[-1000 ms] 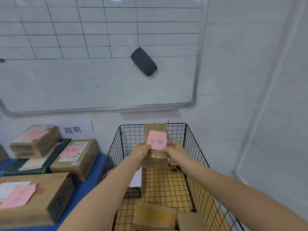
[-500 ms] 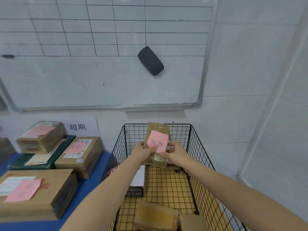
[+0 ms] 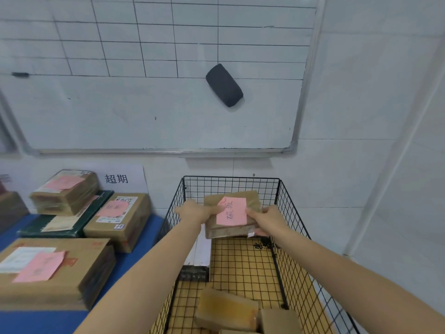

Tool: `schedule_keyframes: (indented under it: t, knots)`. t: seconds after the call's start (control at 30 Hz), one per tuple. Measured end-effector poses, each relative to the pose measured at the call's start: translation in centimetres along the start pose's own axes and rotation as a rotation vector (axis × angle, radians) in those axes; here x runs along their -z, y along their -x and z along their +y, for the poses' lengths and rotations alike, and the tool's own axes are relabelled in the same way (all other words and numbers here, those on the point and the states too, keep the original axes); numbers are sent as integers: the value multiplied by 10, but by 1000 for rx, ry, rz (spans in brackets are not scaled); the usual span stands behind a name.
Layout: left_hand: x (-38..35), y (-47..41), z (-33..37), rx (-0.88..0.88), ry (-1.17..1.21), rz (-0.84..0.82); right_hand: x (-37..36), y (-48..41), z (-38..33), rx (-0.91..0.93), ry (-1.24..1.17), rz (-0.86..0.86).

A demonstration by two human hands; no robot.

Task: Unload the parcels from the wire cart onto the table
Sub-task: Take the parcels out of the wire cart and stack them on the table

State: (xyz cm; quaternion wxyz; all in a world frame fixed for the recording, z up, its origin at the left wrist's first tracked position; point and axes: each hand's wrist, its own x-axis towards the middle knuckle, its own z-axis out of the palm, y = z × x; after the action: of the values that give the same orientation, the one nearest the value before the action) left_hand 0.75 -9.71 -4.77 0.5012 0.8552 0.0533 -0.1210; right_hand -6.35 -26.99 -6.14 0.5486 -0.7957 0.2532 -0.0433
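Note:
A small brown taped parcel point(image 3: 231, 231) with a pink note on top is held above the far end of the black wire cart point(image 3: 231, 186). My left hand point(image 3: 196, 210) grips its left edge and my right hand point(image 3: 267, 219) grips its right edge. The parcel now lies almost flat, note facing up. Two more brown parcels, one point(image 3: 226, 309) and another point(image 3: 279, 321), lie in the cart's near end on a yellow gridded bottom. The blue table point(image 3: 137, 259) stands left of the cart.
Several brown parcels with pink notes sit on the table: a large one point(image 3: 53, 273) near me, one point(image 3: 120, 218) by the cart, one point(image 3: 65, 191) stacked on a dark green box point(image 3: 69, 225). A whiteboard point(image 3: 144, 104) with a black eraser point(image 3: 224, 85) hangs above.
The parcel has turned from upright to nearly flat between both hands and has come slightly lower and toward me. The view has shifted a little to the right.

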Motion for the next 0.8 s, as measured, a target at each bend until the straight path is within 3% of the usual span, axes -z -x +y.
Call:
schedule_keyframes:
  t: [0.1,0.3,0.47,0.7,0.8]
  knots:
    - [2,4,4,-2,164,12,-6,7,5,-33,-59,-49]
    - [-1,9,4,-32,261,-126,-14,16,7,26,136,-200]
    - [7,5,-2,-35,274,-55,-6,19,5,137,263,-162]
    - [2,5,4,-185,193,160,-13,11,0,93,153,-145]
    - [-3,12,8,-273,68,111,-24,11,0,53,-10,-159]
